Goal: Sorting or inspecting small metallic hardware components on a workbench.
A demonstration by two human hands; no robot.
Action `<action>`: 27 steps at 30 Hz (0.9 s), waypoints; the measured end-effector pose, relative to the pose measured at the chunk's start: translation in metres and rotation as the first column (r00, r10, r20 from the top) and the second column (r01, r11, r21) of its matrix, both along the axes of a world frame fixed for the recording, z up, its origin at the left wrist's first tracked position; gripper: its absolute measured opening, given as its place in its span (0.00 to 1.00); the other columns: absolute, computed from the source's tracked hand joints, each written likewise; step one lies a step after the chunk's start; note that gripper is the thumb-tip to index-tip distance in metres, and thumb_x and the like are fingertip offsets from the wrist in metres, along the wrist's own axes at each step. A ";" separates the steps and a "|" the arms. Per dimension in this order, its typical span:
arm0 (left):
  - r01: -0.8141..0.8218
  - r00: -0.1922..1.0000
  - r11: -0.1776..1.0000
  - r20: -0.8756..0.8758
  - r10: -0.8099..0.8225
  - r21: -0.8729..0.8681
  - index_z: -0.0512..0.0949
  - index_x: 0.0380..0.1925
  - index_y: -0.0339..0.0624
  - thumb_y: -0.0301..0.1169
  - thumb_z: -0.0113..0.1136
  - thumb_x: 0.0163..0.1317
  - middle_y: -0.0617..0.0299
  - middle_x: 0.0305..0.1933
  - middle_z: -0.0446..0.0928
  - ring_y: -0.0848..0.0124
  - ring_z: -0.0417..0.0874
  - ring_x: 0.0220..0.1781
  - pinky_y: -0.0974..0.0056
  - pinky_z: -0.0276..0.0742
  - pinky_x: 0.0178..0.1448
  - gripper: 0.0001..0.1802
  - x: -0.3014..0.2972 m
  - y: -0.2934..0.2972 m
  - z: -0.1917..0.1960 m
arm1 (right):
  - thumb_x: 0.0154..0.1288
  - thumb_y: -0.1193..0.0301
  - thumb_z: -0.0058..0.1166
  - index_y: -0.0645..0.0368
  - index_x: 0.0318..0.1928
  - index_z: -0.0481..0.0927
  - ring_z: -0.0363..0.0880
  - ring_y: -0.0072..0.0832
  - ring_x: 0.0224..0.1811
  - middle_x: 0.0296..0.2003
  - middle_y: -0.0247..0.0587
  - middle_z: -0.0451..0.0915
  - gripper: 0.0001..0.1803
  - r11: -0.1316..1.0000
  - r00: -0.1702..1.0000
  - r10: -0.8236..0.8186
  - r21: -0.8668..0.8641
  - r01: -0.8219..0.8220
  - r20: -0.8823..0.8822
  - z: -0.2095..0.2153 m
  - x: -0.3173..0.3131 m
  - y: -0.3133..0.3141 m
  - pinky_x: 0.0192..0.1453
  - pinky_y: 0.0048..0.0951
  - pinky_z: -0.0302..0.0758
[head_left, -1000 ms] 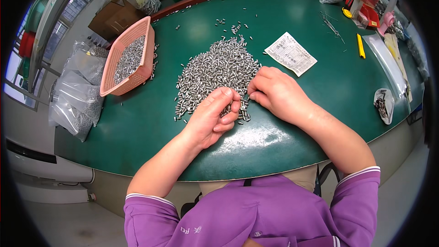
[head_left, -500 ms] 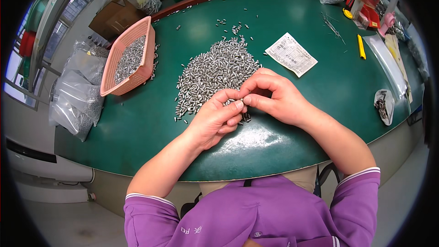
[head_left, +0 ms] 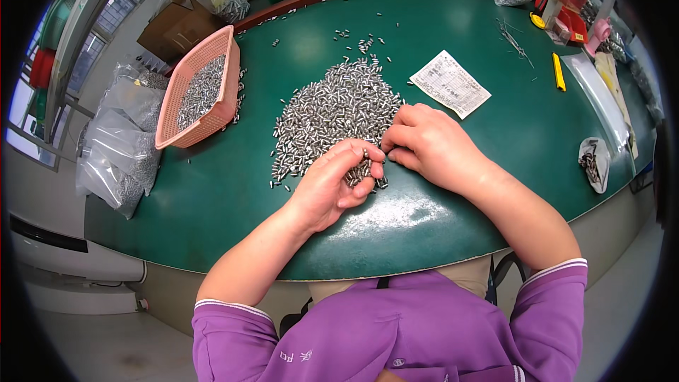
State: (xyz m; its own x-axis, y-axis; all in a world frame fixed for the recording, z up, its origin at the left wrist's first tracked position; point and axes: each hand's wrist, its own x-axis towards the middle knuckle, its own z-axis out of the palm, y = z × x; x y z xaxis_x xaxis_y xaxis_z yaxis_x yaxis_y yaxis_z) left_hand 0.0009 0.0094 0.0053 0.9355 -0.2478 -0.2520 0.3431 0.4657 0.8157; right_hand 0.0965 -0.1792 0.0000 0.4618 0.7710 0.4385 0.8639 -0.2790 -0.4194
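Observation:
A heap of small silvery metal cylinders [head_left: 332, 110] lies on the green tabletop in front of me. At its near right edge my left hand [head_left: 332, 178] is closed, with a small metal cylinder [head_left: 366, 153] between thumb and fingertips. Several more cylinders show beneath the curled fingers; whether the palm holds any is unclear. Just right of it, my right hand [head_left: 431, 145] has its fingers bent and thumb drawn in against them at the heap's edge. Anything between those fingertips is too small to make out. The two hands are slightly apart.
A pink plastic basket [head_left: 231, 88] of similar cylinders stands at left, beside clear filled bags [head_left: 124, 145]. A printed paper slip [head_left: 450, 85] lies beyond my right hand. Farther right are a yellow cutter knife [head_left: 559, 72] and a small white pouch of dark pieces [head_left: 594, 165].
My right hand has parted from my left, its fingertips shifting slightly right toward the heap's edge. The cylinder in my left hand's fingers now shows plainly.

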 end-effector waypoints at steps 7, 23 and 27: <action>-0.012 1.000 1.000 -0.012 0.012 -0.018 0.71 0.42 0.38 0.34 0.43 0.70 0.58 0.36 0.71 0.78 0.65 0.25 0.78 0.55 0.20 0.12 0.000 0.001 -0.002 | 0.48 0.73 0.61 0.55 0.31 0.78 0.73 0.36 0.37 0.31 0.36 0.72 0.07 1.000 0.998 -0.011 0.012 0.010 0.058 0.000 -0.001 0.000 0.42 0.37 0.72; -0.038 0.999 0.999 -0.024 0.038 0.003 0.70 0.45 0.41 0.26 0.54 0.65 0.62 0.35 0.73 0.83 0.66 0.24 0.81 0.56 0.19 0.09 -0.001 -0.002 -0.001 | 0.63 0.73 0.56 0.59 0.36 0.78 0.73 0.21 0.38 0.35 0.33 0.72 0.03 0.954 0.757 0.221 0.296 -0.037 -0.615 0.007 -0.011 0.007 0.43 0.24 0.72; -0.031 0.999 1.000 -0.035 0.031 -0.003 0.70 0.45 0.41 0.26 0.54 0.65 0.62 0.34 0.73 0.83 0.66 0.24 0.81 0.56 0.19 0.10 0.000 -0.003 0.000 | 0.64 0.74 0.55 0.60 0.36 0.78 0.73 0.18 0.37 0.37 0.32 0.72 0.03 0.937 0.688 0.271 0.347 -0.029 -0.674 0.007 -0.012 0.007 0.43 0.21 0.72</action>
